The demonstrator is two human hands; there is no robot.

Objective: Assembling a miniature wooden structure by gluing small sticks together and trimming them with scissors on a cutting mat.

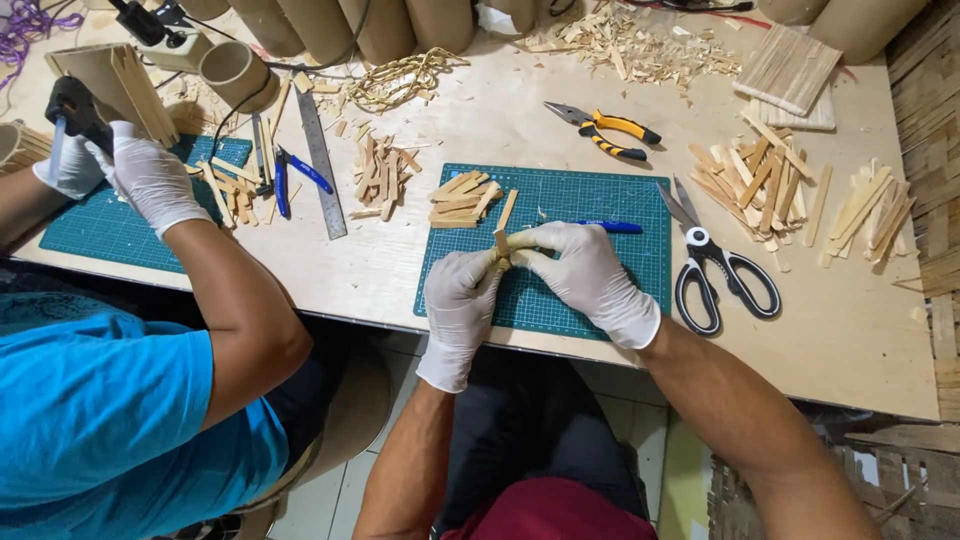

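Observation:
My left hand (460, 300) and my right hand (585, 275), both in white gloves, meet over a green cutting mat (640, 205). Between their fingertips they pinch a short flat wooden stick (506, 215) that points up and away from me. A small pile of cut wooden sticks (462, 200) lies on the mat's far left corner. A blue pen (610, 227) rests on the mat just beyond my right hand.
Scissors (725, 275) lie right of the mat, pliers (610, 130) beyond it, loose sticks (760, 180) at right. On the left a co-worker's gloved hand (150, 180) holds a glue gun (75, 110) over another mat (100, 230), near a steel ruler (320, 160) and cardboard tubes (340, 25).

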